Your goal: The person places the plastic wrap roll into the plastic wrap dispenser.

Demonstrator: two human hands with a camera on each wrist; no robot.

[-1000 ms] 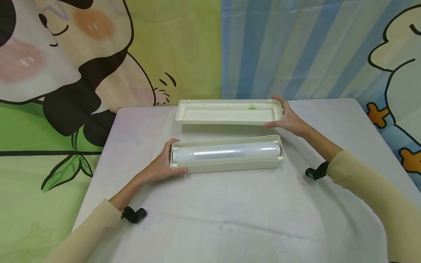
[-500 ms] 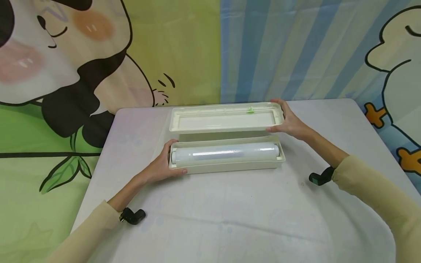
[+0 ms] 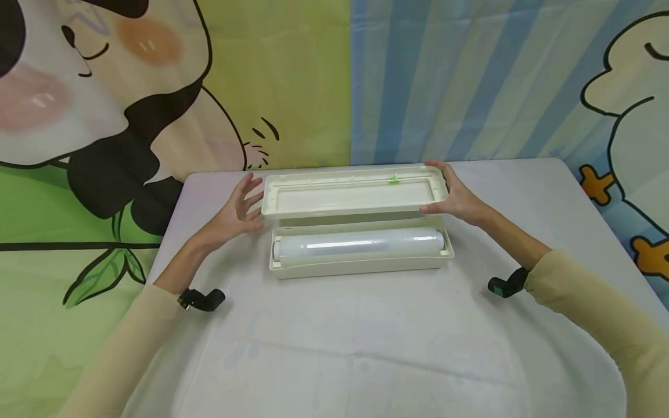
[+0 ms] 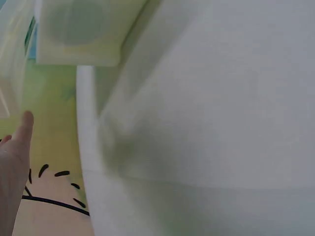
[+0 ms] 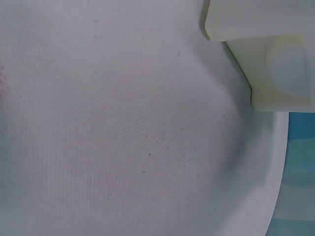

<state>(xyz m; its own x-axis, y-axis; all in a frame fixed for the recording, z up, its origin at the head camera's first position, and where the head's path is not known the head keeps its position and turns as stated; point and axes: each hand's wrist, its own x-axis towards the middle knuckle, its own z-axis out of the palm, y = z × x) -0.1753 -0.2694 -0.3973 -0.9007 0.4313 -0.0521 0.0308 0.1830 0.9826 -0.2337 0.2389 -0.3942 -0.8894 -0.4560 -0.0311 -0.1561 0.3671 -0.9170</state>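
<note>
On the table sits a long off-white box point(image 3: 360, 269) with a roll of clear plastic wrap point(image 3: 360, 242) lying inside it. Its lid point(image 3: 350, 200) is raised behind the box, the inner side turned toward me, and carries a small green slider point(image 3: 394, 179). My right hand point(image 3: 456, 196) grips the lid's right end, thumb at the front edge and fingers at the back. Beside the lid's left end my left hand point(image 3: 230, 216) is spread with fingers extended; whether it touches the lid I cannot tell. In the left wrist view, part of that hand point(image 4: 14, 162) is near the lid's end.
A white cloth covers the table point(image 3: 366, 348). Behind its far edge hangs a curtain point(image 3: 418, 75) with cartoon prints. Black wrist cameras point(image 3: 201, 299) sit at both sleeve cuffs.
My left hand has let go of the box's left end and risen to the lid's left end. My right hand has brought the lid left and nearer the box, which stays in place.
</note>
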